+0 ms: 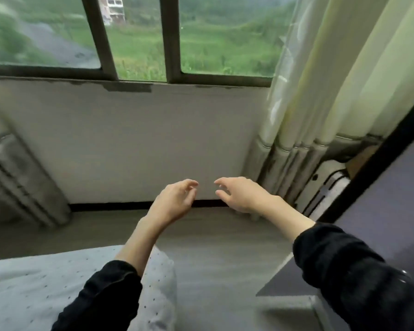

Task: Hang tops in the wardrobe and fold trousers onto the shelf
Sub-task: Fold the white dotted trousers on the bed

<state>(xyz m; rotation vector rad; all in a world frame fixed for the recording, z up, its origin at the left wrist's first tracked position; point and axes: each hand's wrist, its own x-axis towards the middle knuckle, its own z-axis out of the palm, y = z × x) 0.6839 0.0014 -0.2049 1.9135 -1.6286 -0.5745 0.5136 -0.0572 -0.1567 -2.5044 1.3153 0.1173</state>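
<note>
Both hands are stretched out in front of me over the floor, below a window. My left hand [175,199] has loosely curled fingers and holds nothing. My right hand [239,193] is a short gap to its right, fingers also relaxed and empty. Both arms wear black sleeves. No top, trousers or hanger shows in this view. A dark purple-grey panel [380,199] with a black edge, possibly the wardrobe, rises along the right side.
A bed with a pale dotted cover [46,283] fills the lower left. Cream curtains [320,91] hang at the right of the window [139,39], a second curtain [22,175] at the left. Grey wood-look floor [213,247] lies between bed and panel.
</note>
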